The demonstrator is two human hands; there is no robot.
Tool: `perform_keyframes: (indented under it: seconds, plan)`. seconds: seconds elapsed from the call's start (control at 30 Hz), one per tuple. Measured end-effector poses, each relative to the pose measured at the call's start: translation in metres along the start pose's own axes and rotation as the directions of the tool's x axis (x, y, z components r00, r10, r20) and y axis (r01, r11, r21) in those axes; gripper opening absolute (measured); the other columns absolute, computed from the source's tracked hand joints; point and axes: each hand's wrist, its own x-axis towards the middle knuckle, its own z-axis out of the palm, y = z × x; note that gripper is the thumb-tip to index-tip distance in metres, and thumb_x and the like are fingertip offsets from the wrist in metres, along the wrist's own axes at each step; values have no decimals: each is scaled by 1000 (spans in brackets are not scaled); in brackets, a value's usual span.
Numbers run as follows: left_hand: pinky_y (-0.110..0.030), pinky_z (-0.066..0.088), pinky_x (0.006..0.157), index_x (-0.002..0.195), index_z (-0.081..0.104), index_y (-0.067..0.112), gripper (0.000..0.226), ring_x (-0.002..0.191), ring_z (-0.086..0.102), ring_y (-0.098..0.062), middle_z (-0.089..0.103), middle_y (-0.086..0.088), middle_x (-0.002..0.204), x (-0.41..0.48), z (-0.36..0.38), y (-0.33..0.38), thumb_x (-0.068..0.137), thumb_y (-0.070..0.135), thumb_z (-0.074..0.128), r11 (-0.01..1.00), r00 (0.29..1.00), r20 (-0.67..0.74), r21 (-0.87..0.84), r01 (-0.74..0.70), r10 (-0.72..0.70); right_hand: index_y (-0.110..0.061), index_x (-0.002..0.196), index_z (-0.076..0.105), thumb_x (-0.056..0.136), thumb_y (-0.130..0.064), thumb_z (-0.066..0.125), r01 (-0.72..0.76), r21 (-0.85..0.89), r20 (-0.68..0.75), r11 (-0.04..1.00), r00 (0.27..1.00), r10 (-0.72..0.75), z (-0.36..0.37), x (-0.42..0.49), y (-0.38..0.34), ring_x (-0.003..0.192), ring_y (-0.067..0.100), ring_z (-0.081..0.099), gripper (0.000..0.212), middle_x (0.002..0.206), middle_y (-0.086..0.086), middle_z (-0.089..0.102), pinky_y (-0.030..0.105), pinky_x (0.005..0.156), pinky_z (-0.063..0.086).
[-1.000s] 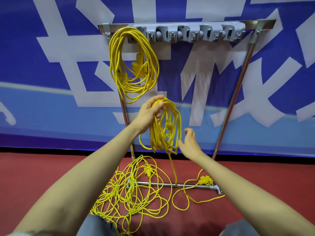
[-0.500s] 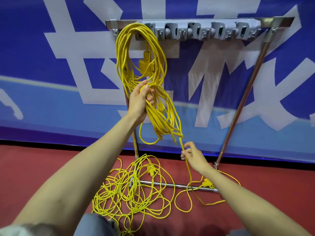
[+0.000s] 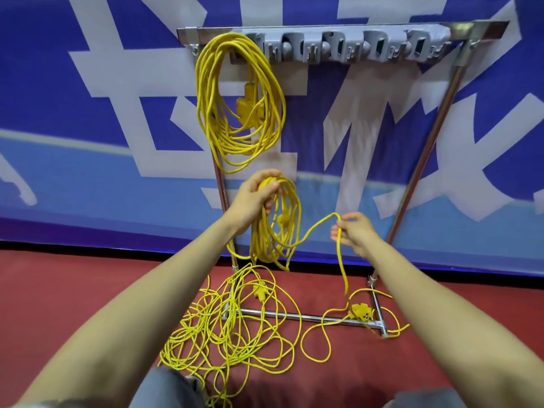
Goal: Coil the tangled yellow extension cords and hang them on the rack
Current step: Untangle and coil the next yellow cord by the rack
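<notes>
The left hand (image 3: 253, 198) grips the top of a half-wound coil (image 3: 275, 228) (loops hanging below the fist); the right hand (image 3: 354, 232) apparently pinches its trailing strand (image 3: 341, 260); another coil (image 3: 238, 101) hangs on the rack (image 3: 338, 26).

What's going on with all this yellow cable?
A person is winding up yellow extension cords. The left hand grips a half-made coil, while the right hand pinches the loose strand that feeds it. One finished coil already hangs on the rack; a tangled pile lies on the red floor.
</notes>
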Motion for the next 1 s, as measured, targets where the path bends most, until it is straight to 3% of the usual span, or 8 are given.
perform_keyframes:
  seconds: [0.13,0.23,0.4,0.5,0.6,0.77,0.9,1.0]
  plan:
    - [-18,38,44,101,53,18,16,48,42,-5,53,-2,78,-11,12,-28,99,3,49,995,999,32,101,11,-14,-3,90,43,96,13,31,-77,267,47,961,997,67,22,-15,-40,82,32,57,21,78,18,44,47,98,46]
    - [-20,44,48,99,51,18,14,51,52,-6,53,-3,83,-19,23,-39,98,4,50,994,1000,11,110,20,-22,0,79,43,96,13,32,-184,360,64,915,983,173,34,-24,-52,78,30,51,24,78,15,40,47,108,34]
    - [-35,55,71,97,50,17,15,70,64,-15,60,-5,94,-30,42,-51,99,3,48,999,998,24,-7,54,-53,6,86,42,99,7,24,-283,430,178,857,958,227,56,-41,-65,124,39,49,22,125,27,46,40,99,40]
    - [-33,56,72,100,51,17,12,71,64,-17,61,-7,88,-36,48,-54,100,6,48,994,997,31,-82,78,-75,10,116,40,100,6,24,-276,579,159,767,961,226,58,-44,-78,124,41,48,23,140,28,36,31,71,56]
    - [-32,57,75,104,53,15,12,73,67,-14,63,-7,90,-38,51,-53,99,5,50,985,994,73,-149,88,-78,12,134,34,100,5,26,-300,654,173,694,953,248,57,-37,-79,124,38,48,36,142,27,33,34,31,47]
    - [-29,57,78,113,56,11,21,74,67,-14,65,-10,89,-42,66,-47,95,0,54,978,992,109,-195,77,-56,12,133,37,100,4,27,-278,686,125,673,955,268,56,-38,-76,125,39,46,35,143,26,33,31,24,40]
    - [-26,57,71,108,55,7,18,67,67,-11,64,-7,83,-39,73,-48,94,-3,55,984,997,37,-168,65,-60,8,101,50,99,2,37,-233,519,62,822,970,236,47,-41,-80,109,41,55,14,122,22,42,34,49,55]
    - [-23,57,64,101,56,9,16,64,69,-13,69,-4,76,-36,66,-44,94,-5,52,973,995,-40,-217,85,-95,-3,122,47,98,-14,48,-92,-52,33,994,995,94,26,-45,-75,94,33,58,27,108,16,46,43,84,53]
